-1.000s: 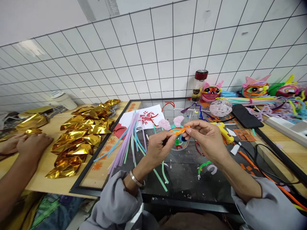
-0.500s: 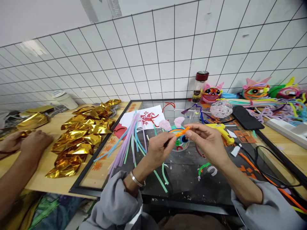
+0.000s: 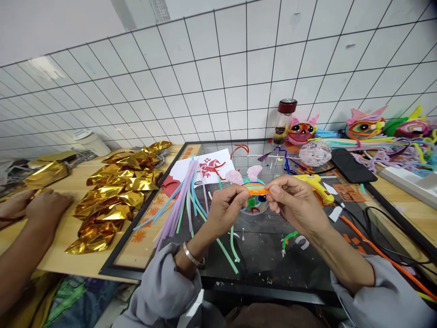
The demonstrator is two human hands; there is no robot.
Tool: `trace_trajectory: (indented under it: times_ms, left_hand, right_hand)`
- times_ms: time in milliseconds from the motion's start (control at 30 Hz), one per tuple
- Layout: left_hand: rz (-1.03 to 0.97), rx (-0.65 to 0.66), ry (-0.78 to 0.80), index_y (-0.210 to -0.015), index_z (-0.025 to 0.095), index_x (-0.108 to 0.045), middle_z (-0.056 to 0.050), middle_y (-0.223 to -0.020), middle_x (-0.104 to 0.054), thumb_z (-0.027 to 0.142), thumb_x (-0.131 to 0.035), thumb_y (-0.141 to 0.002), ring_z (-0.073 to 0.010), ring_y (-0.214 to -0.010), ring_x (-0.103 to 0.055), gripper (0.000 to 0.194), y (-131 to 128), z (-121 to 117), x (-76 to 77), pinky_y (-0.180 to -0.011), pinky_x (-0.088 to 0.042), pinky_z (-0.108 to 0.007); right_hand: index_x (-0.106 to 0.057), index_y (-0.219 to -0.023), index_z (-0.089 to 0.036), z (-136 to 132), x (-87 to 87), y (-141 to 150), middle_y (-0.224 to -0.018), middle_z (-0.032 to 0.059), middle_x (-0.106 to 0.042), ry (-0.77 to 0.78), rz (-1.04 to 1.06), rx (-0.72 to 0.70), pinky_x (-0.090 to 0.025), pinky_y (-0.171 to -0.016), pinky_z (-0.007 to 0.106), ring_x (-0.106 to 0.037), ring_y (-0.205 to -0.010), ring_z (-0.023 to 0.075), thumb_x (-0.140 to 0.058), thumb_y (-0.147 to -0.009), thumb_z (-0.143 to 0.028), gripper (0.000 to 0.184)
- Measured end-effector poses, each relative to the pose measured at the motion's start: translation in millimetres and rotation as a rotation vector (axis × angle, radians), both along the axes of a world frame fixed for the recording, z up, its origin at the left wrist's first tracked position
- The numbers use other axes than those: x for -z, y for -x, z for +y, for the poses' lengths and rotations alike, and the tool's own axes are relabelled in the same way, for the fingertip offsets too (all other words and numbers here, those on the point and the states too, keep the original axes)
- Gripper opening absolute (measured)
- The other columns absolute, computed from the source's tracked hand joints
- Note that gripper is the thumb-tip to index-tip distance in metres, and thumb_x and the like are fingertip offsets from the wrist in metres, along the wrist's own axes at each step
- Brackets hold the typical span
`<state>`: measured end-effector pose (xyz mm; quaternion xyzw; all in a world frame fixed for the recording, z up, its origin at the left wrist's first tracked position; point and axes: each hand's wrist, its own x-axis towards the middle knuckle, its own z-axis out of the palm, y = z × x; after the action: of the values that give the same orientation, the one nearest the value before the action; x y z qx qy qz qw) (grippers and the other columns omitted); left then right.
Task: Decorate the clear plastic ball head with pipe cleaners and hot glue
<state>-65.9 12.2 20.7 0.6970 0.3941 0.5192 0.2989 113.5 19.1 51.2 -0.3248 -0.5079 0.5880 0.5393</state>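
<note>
My left hand [image 3: 227, 208] and my right hand [image 3: 295, 200] are held close together over the glass work surface [image 3: 259, 255]. Both pinch a short orange pipe cleaner piece [image 3: 257, 192] between their fingertips, one at each end. Just behind the hands lies a small round colourful craft face [image 3: 254, 200] with two pink ears. A silver bangle sits on my left wrist.
Purple, blue and green pipe cleaners [image 3: 186, 200] lie to the left of my hands. A yellow glue gun [image 3: 316, 186], a black phone [image 3: 350, 165], a jar [image 3: 284, 122] and finished craft faces [image 3: 363, 125] are at the right. Gold foil pieces [image 3: 112, 191] cover the wooden table, where another person's hands [image 3: 34, 209] rest.
My hands have drawn closer together, and the orange piece between them now looks shorter and level. The other person's hands have shifted slightly.
</note>
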Motion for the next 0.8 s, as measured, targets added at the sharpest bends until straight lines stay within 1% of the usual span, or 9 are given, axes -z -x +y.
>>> trace_trajectory:
  times_ms: [100, 200, 300, 400, 467, 567, 700, 800]
  left_hand:
    - [-0.036, 0.018, 0.027, -0.069, 0.017, -0.056, 0.002, -0.058, -0.055, 0.041, -0.052, -0.093, -0.0074, -0.050, -0.044, 0.034, 1.3, 1.2, 0.4, -0.052, -0.036, -0.021]
    - [-0.047, -0.010, 0.030, -0.069, 0.017, -0.057, 0.002, -0.058, -0.055, 0.042, -0.053, -0.092, -0.0080, -0.051, -0.045, 0.034, 2.3, 1.5, -1.1, -0.052, -0.037, -0.021]
    - [-0.015, -0.025, 0.013, -0.067, 0.017, -0.058, 0.002, -0.057, -0.055, 0.044, -0.053, -0.092, -0.0086, -0.052, -0.047, 0.037, 2.6, 0.9, -2.6, -0.053, -0.038, -0.022]
    - [0.020, -0.036, -0.009, -0.067, 0.017, -0.058, 0.002, -0.057, -0.055, 0.043, -0.052, -0.092, -0.0087, -0.052, -0.047, 0.037, 2.5, 0.4, -2.6, -0.053, -0.038, -0.022]
    - [0.028, -0.055, -0.023, -0.067, 0.017, -0.059, 0.002, -0.057, -0.055, 0.042, -0.053, -0.092, -0.0087, -0.052, -0.047, 0.035, 2.4, 0.6, -1.8, -0.053, -0.038, -0.022]
    - [0.014, -0.058, -0.016, -0.068, 0.017, -0.059, 0.002, -0.057, -0.055, 0.040, -0.053, -0.092, -0.0082, -0.051, -0.047, 0.034, 2.5, 1.6, 0.0, -0.053, -0.038, -0.022]
    - [-0.074, 0.018, 0.057, -0.068, 0.016, -0.058, 0.003, -0.057, -0.054, 0.042, -0.054, -0.092, -0.0067, -0.048, -0.043, 0.035, 3.2, 2.7, 1.1, -0.051, -0.036, -0.021]
    - [-0.126, 0.028, 0.092, -0.069, 0.016, -0.059, 0.003, -0.056, -0.053, 0.045, -0.055, -0.091, -0.0065, -0.047, -0.041, 0.036, 3.9, 2.9, -0.5, -0.050, -0.036, -0.021]
  right_hand:
    - [-0.064, -0.070, -0.019, 0.7, -1.6, -0.1, -0.054, -0.0023, -0.064, 0.065, 0.052, -0.067, -0.045, -0.040, 0.020, -0.056, -0.043, 0.0093, -0.083, -0.065, -0.044, 0.032]
    - [-0.068, -0.074, -0.017, 3.2, -0.5, -0.9, -0.056, -0.0009, -0.066, 0.068, 0.016, -0.043, -0.049, -0.043, 0.021, -0.059, -0.045, 0.0106, -0.083, -0.064, -0.042, 0.031]
    - [-0.070, -0.074, -0.017, 5.5, 2.2, -2.2, -0.055, -0.0003, -0.065, -0.007, -0.091, 0.059, -0.049, -0.044, 0.022, -0.057, -0.045, 0.0106, -0.082, -0.066, -0.042, 0.029]
    - [-0.072, -0.070, -0.017, 6.3, 4.7, -3.6, -0.057, -0.0001, -0.064, -0.141, -0.201, 0.179, -0.047, -0.046, 0.022, -0.056, -0.050, 0.0098, -0.080, -0.069, -0.041, 0.025]
    - [-0.072, -0.069, -0.018, 5.9, 5.9, -4.4, -0.059, 0.0000, -0.064, -0.200, -0.235, 0.210, -0.047, -0.047, 0.022, -0.055, -0.052, 0.0099, -0.078, -0.070, -0.040, 0.023]
    - [-0.071, -0.069, -0.018, 4.5, 6.3, -4.3, -0.054, -0.0014, -0.061, -0.182, -0.202, 0.155, -0.045, -0.045, 0.022, -0.053, -0.048, 0.0096, -0.078, -0.071, -0.038, 0.021]
    - [-0.068, -0.068, -0.018, 4.0, 5.2, -1.6, -0.050, -0.0028, -0.059, -0.068, -0.028, 0.024, -0.043, -0.042, 0.021, -0.051, -0.044, 0.0085, -0.080, -0.068, -0.039, 0.024]
    - [-0.068, -0.070, -0.018, 5.0, 5.6, -0.1, -0.051, -0.0026, -0.060, -0.014, 0.008, -0.001, -0.045, -0.043, 0.021, -0.052, -0.044, 0.0084, -0.081, -0.067, -0.038, 0.024]
